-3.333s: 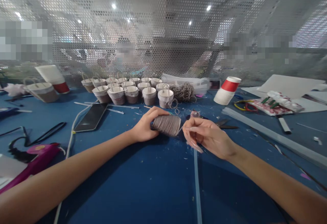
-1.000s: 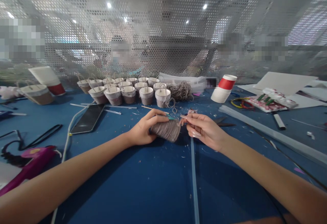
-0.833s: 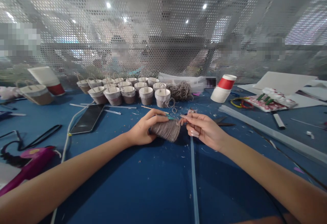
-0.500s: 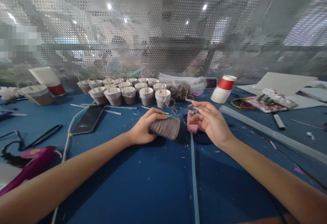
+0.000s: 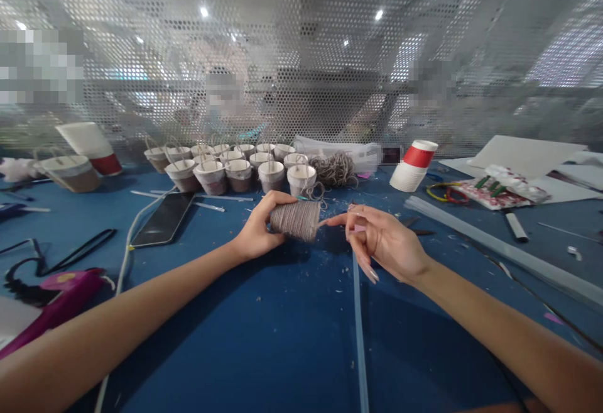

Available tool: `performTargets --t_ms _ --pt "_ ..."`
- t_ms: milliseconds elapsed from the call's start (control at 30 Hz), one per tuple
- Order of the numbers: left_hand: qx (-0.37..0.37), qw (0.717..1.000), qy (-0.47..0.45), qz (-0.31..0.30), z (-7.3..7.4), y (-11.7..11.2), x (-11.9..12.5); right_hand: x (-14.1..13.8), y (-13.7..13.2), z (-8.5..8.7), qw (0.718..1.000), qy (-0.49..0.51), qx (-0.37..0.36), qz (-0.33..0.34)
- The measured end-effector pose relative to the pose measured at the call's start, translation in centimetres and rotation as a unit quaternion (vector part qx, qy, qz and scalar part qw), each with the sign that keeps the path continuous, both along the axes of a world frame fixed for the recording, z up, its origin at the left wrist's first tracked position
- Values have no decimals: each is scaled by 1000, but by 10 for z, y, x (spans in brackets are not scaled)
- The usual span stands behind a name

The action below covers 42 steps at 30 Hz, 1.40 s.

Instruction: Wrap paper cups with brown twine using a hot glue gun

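Head view, from my left: a purple glue gun (image 5: 61,297) lies by my left forearm, and past the white cord (image 5: 125,265) a dark phone (image 5: 164,219) rests flat on the blue worktop (image 5: 282,337). Next comes my left hand (image 5: 259,227), curled firmly round the yarn-wrapped cup (image 5: 296,219), fingers over the top and thumb underneath. I have the cup on its side, its long axis running roughly across me from left to right, the free end dipping a little. I can't tell whether that end is mouth or base. Behind it, well apart, stand the small pots (image 5: 271,177) with looped handles, then a tangle of yarn (image 5: 336,170).

What matters most is the short gap at the cup's free end. My left hand has the other end, so it is the nearer one; my right hand (image 5: 389,243) sits straight off the free end, almost in line with the axis, so the cup lies to its left. Its fingers are loosely spread, the index reaching towards a strand (image 5: 321,224) at the cup's edge. Whether that fingertip touches the strand, I can't tell. Just behind this hand are scissors (image 5: 423,232), partly hidden.
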<state>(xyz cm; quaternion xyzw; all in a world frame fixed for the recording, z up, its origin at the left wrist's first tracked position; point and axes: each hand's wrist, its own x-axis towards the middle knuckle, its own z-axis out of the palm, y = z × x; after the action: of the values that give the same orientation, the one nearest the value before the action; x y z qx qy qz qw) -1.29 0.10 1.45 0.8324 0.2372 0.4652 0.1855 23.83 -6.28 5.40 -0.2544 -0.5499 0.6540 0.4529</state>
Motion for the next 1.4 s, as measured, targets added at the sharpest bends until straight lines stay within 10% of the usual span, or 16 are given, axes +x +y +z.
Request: performTargets --t_ms 700,1000,1400 --pt "47 999 -5 -13 1 1 1 9 8 3 995 73 -57 -34" --pt "197 976 -2 87 -4 -7 6 -5 -5 -7 995 -92 18 -39" --pt "176 984 28 13 -3 -7 5 -6 -6 4 998 -24 -32 -44"
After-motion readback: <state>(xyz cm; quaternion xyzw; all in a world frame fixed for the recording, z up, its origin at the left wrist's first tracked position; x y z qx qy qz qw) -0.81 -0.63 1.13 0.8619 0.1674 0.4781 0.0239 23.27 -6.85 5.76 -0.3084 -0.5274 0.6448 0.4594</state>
